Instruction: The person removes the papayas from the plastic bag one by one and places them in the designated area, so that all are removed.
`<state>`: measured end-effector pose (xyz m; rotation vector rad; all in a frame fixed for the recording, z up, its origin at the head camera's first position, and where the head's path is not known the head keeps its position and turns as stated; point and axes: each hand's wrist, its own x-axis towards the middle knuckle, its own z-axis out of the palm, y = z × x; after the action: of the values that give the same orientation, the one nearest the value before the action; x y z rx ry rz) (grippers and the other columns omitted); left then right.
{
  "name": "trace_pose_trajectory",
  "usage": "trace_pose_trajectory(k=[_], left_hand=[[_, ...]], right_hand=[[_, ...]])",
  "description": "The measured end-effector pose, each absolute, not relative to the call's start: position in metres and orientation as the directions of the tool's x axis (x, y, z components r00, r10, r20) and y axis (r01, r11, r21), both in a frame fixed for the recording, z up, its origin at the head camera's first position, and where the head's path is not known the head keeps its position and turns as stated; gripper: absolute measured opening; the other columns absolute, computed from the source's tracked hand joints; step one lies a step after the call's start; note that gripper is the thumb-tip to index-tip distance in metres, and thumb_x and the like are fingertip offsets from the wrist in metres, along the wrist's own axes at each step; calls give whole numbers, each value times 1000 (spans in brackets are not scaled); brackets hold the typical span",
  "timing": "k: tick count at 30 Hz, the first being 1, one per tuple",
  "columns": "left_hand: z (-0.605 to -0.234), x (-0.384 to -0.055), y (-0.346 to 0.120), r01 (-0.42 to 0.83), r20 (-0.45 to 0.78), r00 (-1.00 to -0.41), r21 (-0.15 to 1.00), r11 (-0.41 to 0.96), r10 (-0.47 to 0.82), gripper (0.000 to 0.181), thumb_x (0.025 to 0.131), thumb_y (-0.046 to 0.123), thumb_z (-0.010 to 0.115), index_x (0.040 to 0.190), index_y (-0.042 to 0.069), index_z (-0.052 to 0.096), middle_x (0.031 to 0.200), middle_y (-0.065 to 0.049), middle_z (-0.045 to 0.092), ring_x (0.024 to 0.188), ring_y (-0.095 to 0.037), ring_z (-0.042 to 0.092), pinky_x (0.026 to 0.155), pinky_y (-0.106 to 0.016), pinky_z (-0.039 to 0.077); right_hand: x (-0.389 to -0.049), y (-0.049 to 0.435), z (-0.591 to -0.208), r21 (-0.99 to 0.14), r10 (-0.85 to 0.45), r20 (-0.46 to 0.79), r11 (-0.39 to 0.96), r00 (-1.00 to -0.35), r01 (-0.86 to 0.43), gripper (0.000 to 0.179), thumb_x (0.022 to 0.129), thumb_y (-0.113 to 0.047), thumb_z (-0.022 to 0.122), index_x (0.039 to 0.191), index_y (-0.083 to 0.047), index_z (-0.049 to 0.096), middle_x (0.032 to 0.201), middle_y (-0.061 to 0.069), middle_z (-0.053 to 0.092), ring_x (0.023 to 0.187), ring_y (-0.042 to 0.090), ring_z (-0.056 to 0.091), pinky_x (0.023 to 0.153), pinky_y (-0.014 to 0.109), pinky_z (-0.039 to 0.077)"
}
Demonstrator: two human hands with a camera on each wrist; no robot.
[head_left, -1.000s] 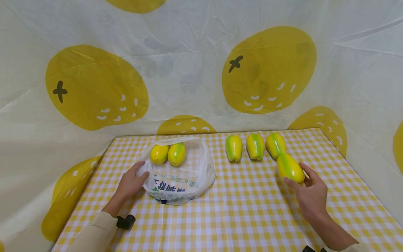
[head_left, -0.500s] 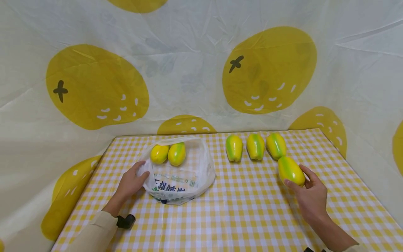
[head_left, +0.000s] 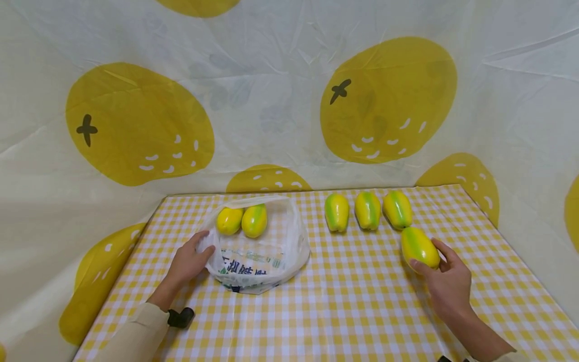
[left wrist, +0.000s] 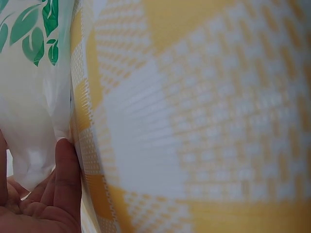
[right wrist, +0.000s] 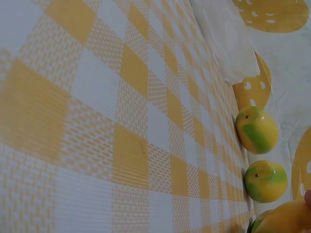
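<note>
My right hand (head_left: 450, 281) grips a yellow papaya (head_left: 419, 246) with a green stripe, thumb on its near side and fingers on its far side. It is just in front of the rightmost papaya (head_left: 397, 209) of a row of three. At the left, a white see-through plastic bag (head_left: 299, 246) lies with its mouth toward me, and two papayas (head_left: 255, 221) show inside it. My left hand (head_left: 187, 259) holds the bag's left edge between thumb and fingers. In the left wrist view, the bag's film (left wrist: 29, 111) runs down between those fingers (left wrist: 67, 179).
The other two papayas of the row, the left one (head_left: 336, 213) and the middle one (head_left: 368, 211), stand near the table's back edge. A yellow-and-white checked cloth (head_left: 344, 311) covers the table. A pale curtain (head_left: 271, 100) printed with big yellow fruit hangs behind and at both sides.
My right hand has drawn the held papaya slightly toward me, so it overlaps the rightmost papaya of the row less than before. The left hand and bag have stayed put.
</note>
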<state>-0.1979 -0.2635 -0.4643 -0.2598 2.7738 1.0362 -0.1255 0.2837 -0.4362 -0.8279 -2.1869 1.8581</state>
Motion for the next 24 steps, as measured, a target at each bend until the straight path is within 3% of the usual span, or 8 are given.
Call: trace_pose_trajectory(k=[5,13,24], left_hand=[[-464,-198,-263,-221,-215,-971,628,746,-107,65,105,36,54,162,12,34,168,-24,33,155,-46,33,124,-65,30],[-464,-198,-263,-224,-216,-970,637,738,-107,65,105,35,54,162,11,34,169,-23,33,155,-46,32,125,-65,29],[-462,-199,-263,-237,-232,-966,625,744,-113,66,106,38,54,163,12,32,169,-23,31,155,-46,31,125,-65,28]], right_hand=[[-126,284,-436,-941,495,-243,89,-834,327,84,92,-3,75,164,-23,36,168,20,33,133,14,50,74,1,49],[-129,287,-437,-929,516,-257,102,-817,357,85,92,-2,74,165,-23,33,171,16,28,153,34,38,72,-2,42],[-131,294,-439,-944,470,-291,-1,-833,330,87,92,2,74,164,-27,33,173,9,26,159,28,30,77,-2,45]])
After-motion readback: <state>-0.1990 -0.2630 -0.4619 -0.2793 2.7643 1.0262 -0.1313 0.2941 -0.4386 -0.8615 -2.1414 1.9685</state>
